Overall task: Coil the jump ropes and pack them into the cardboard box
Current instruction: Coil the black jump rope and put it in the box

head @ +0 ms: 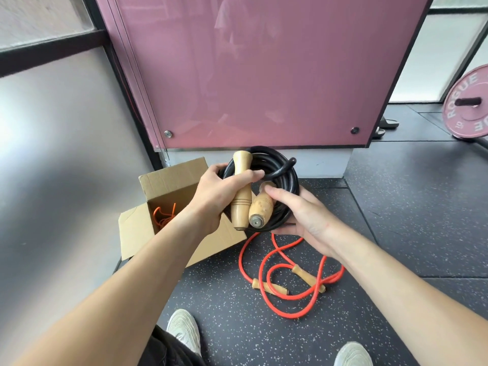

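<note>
The person is holding a coiled black rope (274,178) in front of the body, above the floor (396,233) and just right of the cardboard box (163,180). The left hand (219,199) is gripping the left side of the coil, fingers wrapped around one wooden handle (241,191) that is standing nearly upright across the coil. The right hand (301,217) is cupping the coil from below and the right, thumb pressing on the second wooden handle (260,208), whose metal end is pointing toward the camera. The box is sitting open on the floor at left, flaps spread, with thin orange cord (165,215) lying inside. A red rope (285,273) with wooden grips is lying loose and uncoiled on the floor, near and below the hands. A pink weight plate (467,101) is leaning at far right.
</note>
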Demonstrator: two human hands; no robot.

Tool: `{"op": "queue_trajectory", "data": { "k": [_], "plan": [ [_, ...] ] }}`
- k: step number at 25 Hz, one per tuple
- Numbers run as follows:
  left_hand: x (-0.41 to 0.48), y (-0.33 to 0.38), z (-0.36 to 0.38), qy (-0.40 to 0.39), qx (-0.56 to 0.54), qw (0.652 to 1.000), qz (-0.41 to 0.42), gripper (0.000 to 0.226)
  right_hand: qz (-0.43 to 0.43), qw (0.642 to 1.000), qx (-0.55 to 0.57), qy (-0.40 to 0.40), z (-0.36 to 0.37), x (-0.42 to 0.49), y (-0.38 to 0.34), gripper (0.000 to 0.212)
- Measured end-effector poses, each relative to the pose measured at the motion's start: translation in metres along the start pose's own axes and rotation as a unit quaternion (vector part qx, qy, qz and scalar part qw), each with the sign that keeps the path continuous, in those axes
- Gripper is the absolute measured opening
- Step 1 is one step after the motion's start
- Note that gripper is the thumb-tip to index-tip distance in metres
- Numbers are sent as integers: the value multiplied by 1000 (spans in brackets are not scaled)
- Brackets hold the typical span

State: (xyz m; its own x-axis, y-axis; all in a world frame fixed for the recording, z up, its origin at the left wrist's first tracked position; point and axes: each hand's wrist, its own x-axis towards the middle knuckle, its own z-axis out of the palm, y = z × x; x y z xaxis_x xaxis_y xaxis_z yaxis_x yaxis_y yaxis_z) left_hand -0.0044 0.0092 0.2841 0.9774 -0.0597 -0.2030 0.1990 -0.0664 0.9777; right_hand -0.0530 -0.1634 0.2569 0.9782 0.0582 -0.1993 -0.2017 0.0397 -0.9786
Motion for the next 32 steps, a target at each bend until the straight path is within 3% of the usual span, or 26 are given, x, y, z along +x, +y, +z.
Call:
{"op": "queue_trajectory", "data": {
  "k": [2,6,10,12,15,18,19,23,27,30,32],
  "plan": [
    [-2,-3,-8,-14,-2,1000,-21,70,8,999,-39,-1,5,2,1,41],
    [5,-13,-38,-14,-22,999,-36,78,24,983,-179,31,29,15,-1,69],
    [44,-27,-92,16,-56,998,-37,98,6,992,-122,-20,68,73,11,66],
    [74,-46,-119,55,-50,997,-38,90,25,996,-72,-45,88,117,32,56],
    [129,-96,-155,106,-47,990,-76,68,70,991,-90,-66,121,192,79,35],
    [196,-152,-180,154,-28,980,-120,30,116,983,-106,-95,150,277,133,39],
    [218,-170,-188,164,-27,977,-133,27,123,980,-123,-96,156,305,150,41],
    [290,-237,-212,190,-61,960,-197,60,141,975,-147,-92,181,392,202,36],
    [344,-287,-222,242,-56,945,-212,79,152,975,-132,-95,203,457,253,31],
    [373,-297,-222,284,22,940,-185,84,140,981,-113,-72,208,490,278,41],
    [389,-310,-216,283,165,926,-190,77,141,980,-117,-76,209,504,289,43]
  ]
}}
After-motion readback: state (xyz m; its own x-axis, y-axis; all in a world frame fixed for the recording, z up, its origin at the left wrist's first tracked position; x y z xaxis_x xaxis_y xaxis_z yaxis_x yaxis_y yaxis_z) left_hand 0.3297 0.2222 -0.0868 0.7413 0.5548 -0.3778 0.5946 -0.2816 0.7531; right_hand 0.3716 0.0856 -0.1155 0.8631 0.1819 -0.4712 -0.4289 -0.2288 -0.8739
